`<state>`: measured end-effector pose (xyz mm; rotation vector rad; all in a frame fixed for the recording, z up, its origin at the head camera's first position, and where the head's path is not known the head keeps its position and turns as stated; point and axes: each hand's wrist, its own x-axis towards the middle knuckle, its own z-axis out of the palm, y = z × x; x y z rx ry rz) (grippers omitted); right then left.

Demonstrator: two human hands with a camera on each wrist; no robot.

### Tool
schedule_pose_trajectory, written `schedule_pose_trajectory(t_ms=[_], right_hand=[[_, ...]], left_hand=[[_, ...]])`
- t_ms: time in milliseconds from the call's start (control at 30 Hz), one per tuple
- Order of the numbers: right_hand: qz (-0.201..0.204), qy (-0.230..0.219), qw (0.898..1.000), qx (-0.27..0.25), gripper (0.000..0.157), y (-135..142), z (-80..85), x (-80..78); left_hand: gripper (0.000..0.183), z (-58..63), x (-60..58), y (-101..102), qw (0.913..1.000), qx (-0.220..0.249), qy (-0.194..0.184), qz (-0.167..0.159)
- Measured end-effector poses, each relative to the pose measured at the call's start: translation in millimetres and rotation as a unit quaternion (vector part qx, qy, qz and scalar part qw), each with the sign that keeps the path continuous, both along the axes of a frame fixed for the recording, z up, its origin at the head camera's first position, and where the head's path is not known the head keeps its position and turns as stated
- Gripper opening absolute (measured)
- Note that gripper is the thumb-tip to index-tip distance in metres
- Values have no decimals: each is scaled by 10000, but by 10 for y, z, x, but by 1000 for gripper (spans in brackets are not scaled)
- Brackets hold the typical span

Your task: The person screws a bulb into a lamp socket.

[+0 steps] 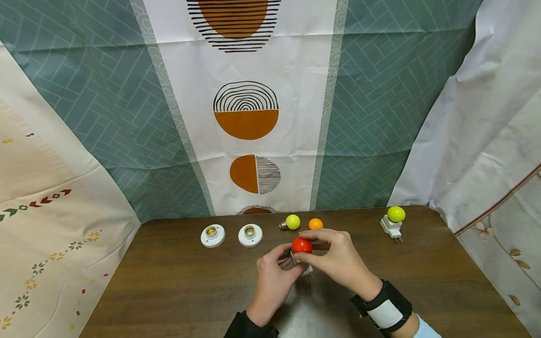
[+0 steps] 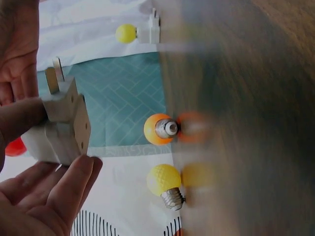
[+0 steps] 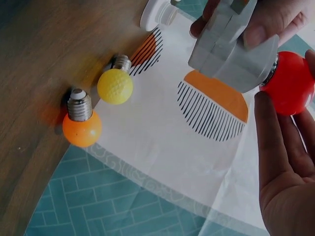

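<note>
My left hand (image 1: 274,277) grips a white plug-in lamp socket (image 2: 64,123) by its sides, its metal prongs pointing away from the bulb. A red light bulb (image 1: 302,245) sits in that socket, with a sliver of its metal base showing at the socket's mouth in the right wrist view. Around the red globe curl the fingers and thumb of my right hand (image 1: 338,258). Both hands hold the pair above the table's middle. Just beyond them lie a yellow bulb (image 3: 115,86) and an orange bulb (image 3: 82,128), each with a bare screw base.
Two round white lamp holders (image 1: 212,235) stand at the back left of the brown wooden table (image 1: 181,281). At the back right is another plug-in socket (image 1: 390,226) carrying a yellow-green bulb (image 1: 396,214). Patterned cloth (image 1: 270,65) hangs behind the table and at both sides.
</note>
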<state>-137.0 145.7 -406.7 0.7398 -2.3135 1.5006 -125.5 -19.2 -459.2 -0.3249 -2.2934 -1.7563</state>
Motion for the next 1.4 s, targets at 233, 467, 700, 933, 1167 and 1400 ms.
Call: schedule_pose_trajectory(t_ms=[233,467,700,933,1167,1400], right_hand=[[407,-260,9986,221,44,65,28,-24],[943,-446,9928,586,50,106,71,-51],[1090,-466,9911,607,47,110,51,-63],[980,-478,9932,402,45,93,45,-48],[828,-514,9948,284,43,78,40,-34],[635,-534,9965,125,41,23,154,42]], left_hand=[[34,5,1,-42,9995,-76,-51,-287],[34,19,5,-60,9994,-190,-44,-277],[36,23,7,-60,9994,-103,-58,-330],[36,9,8,-64,9995,-10,65,-294],[35,25,16,-64,9997,-52,168,-158],[35,2,16,-51,9995,-233,216,91]])
